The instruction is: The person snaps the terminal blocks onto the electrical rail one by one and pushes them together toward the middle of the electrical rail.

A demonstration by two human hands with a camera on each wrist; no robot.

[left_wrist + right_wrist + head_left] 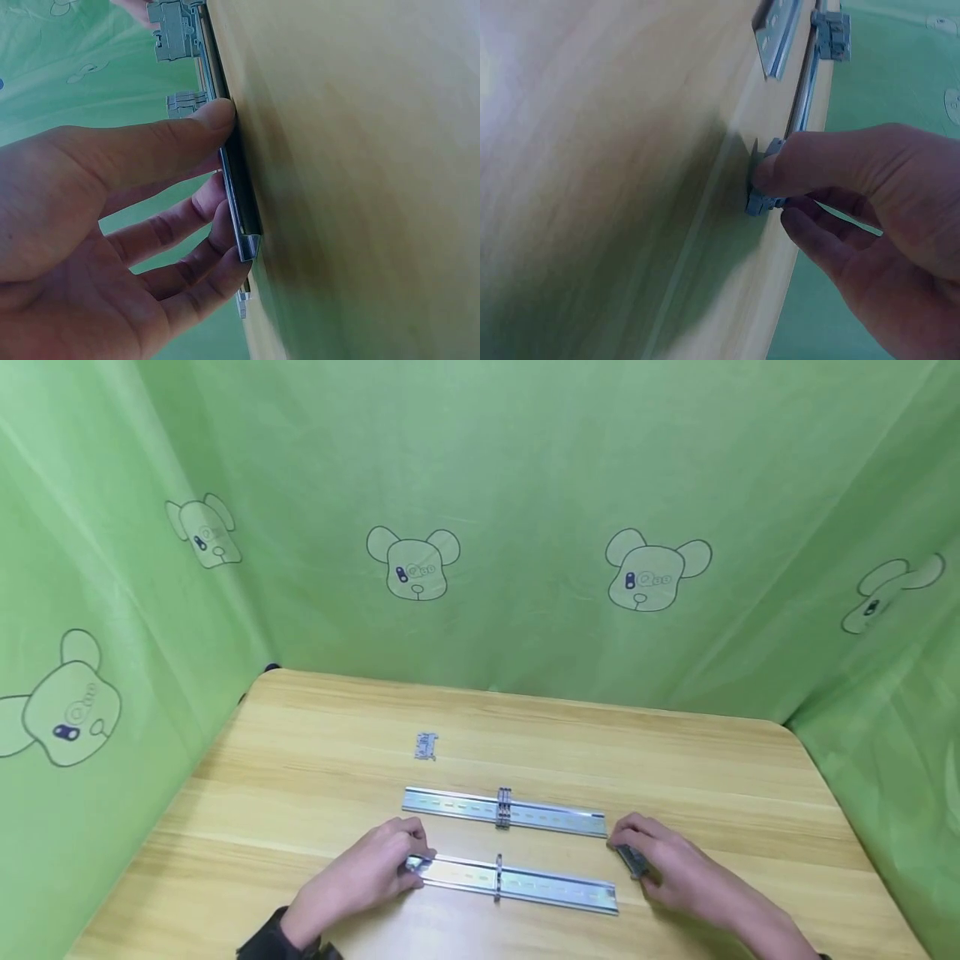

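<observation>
My left hand (371,867) grips the left end of the nearer metal DIN rail (558,890), thumb on the near edge and fingertips along the far edge. Midway along that rail stands one thin grey terminal block (498,878). In the left wrist view, this block (177,31) shows side-on beyond my thumb. Off the rails' right ends, my right hand (686,872) pinches a small dark grey terminal block (633,862) between thumb and fingers. The right wrist view shows this held piece (757,204) close over the tabletop, partly hidden behind the thumb.
Behind the nearer rail lies a second DIN rail (453,806), roughly parallel, with several terminal blocks (503,808) clustered at its middle. Farther back, more grey terminal pieces (425,746) lie on the wooden table (315,727). A green curtain (510,460) surrounds the table's back and sides.
</observation>
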